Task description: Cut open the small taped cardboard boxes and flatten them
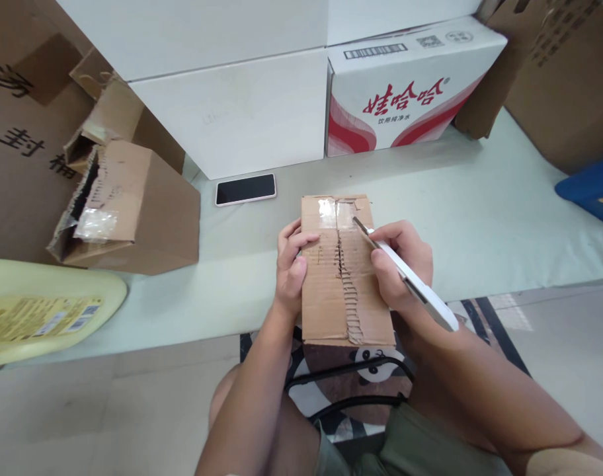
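Observation:
A small brown cardboard box is held at the front edge of the table, its upper face towards me. Down its middle runs a ragged torn seam, with clear tape at the far end. My left hand grips the box's left side, fingers over the edge. In my right hand is a white utility knife, held like a pen. Its blade points at the far right part of the box top, near the tape; whether the tip touches the cardboard I cannot tell.
Behind the box, a phone lies on the pale green tabletop. White cartons and a red-and-white water carton line the back. Opened cardboard boxes and a yellow bottle stand left; a blue container is right.

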{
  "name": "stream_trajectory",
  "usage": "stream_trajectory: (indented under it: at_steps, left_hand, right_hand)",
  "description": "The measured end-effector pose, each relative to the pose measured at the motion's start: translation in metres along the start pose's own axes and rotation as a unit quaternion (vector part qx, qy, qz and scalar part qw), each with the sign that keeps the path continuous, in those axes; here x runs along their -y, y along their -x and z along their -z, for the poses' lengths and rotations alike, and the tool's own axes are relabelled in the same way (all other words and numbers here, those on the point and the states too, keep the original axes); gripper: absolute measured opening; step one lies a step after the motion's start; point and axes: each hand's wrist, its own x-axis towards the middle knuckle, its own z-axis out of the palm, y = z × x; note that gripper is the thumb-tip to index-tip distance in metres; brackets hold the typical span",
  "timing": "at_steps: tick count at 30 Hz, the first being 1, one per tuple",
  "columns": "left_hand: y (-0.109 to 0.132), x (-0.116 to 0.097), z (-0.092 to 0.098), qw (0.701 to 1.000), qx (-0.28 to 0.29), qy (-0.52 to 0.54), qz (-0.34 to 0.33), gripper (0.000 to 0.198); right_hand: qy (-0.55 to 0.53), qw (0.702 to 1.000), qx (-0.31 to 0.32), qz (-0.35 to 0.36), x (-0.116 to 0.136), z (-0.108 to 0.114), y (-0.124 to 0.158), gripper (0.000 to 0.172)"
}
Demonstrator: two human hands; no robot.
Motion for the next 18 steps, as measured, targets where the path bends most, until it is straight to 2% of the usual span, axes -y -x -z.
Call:
stream_trajectory:
  at_steps: [18]
  left_hand:
    - [-0.0003, 0.0018, -0.0008, 1.000, -0.009, 0.018, 0.001, 0.039]
  right_hand:
    - [-0.018, 1.000, -0.005, 0.007, -0.0028, -0.0013, 0.0021, 0.009]
